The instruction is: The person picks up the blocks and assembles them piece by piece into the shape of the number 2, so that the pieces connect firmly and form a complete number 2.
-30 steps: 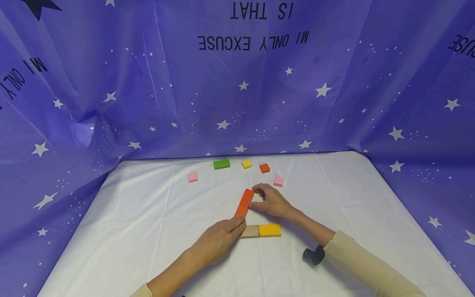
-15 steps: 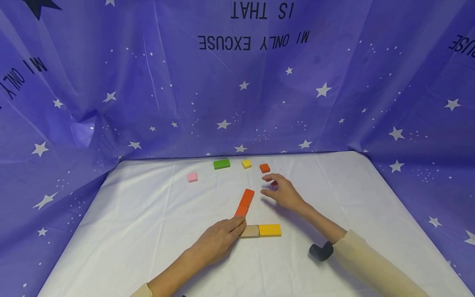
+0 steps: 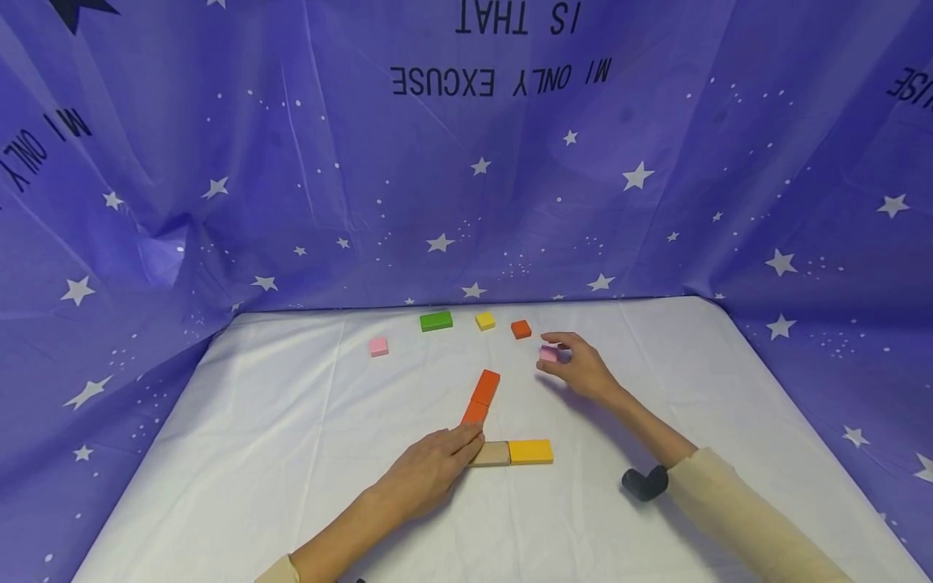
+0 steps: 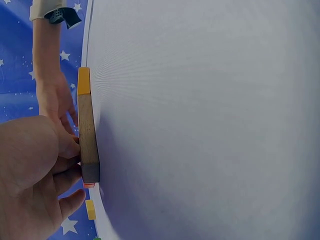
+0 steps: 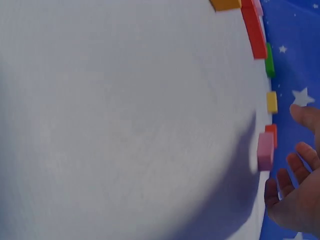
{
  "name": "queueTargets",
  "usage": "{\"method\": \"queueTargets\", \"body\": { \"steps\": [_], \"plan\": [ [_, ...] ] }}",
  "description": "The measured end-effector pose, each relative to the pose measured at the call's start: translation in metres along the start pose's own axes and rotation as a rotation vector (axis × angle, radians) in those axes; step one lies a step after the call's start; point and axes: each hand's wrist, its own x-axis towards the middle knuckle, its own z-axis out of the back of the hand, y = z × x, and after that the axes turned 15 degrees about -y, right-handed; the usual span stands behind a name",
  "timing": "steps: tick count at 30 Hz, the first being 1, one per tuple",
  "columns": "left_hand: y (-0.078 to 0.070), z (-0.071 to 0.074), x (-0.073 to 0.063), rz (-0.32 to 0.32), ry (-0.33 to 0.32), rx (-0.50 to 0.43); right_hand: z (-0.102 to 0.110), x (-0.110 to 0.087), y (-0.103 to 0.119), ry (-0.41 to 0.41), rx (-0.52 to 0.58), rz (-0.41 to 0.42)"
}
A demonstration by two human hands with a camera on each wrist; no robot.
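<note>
My left hand [image 3: 430, 465] rests with extended fingers over the corner where a plain wooden block [image 3: 492, 453] meets a line of two orange-red blocks [image 3: 484, 389]. Its fingertips touch the wooden block [image 4: 87, 127] in the left wrist view and hide part of that corner. A yellow-orange block [image 3: 530, 452] lies end to end with the wooden one. Toward the back right, my right hand [image 3: 583, 368] spreads thumb and fingers around a small pink block [image 3: 549, 354]. In the right wrist view a gap shows between the fingers and this pink block [image 5: 266, 151].
Along the back lie a green block [image 3: 436, 321], a small yellow block [image 3: 484, 321] and a small orange-red block [image 3: 521, 329]. A second pink block [image 3: 378, 346] sits at the back left. A purple starred curtain [image 3: 466, 202] surrounds the white table [image 3: 255, 421].
My right hand has left the far orange-red block and moved right and back to the small pink block, its fingers parted. The left hand and the joined blocks have stayed put.
</note>
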Motion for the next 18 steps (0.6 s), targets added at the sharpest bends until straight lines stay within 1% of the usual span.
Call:
{"method": "queueTargets", "body": {
  "steps": [4, 7, 10, 18],
  "plan": [
    [0.000, 0.001, 0.000, 0.010, 0.025, -0.001, 0.001, 0.003, -0.010, 0.026, 0.065, -0.078],
    [-0.001, 0.000, 0.000, 0.018, 0.036, -0.009, 0.002, 0.002, -0.015, 0.037, 0.094, -0.128],
    [-0.001, 0.000, 0.000, 0.019, 0.033, -0.014, 0.003, 0.003, -0.019, 0.040, 0.086, -0.132],
    [0.000, 0.001, 0.000, 0.018, 0.032, 0.002, 0.005, 0.008, -0.021, 0.048, 0.061, -0.145]
  ]
}}
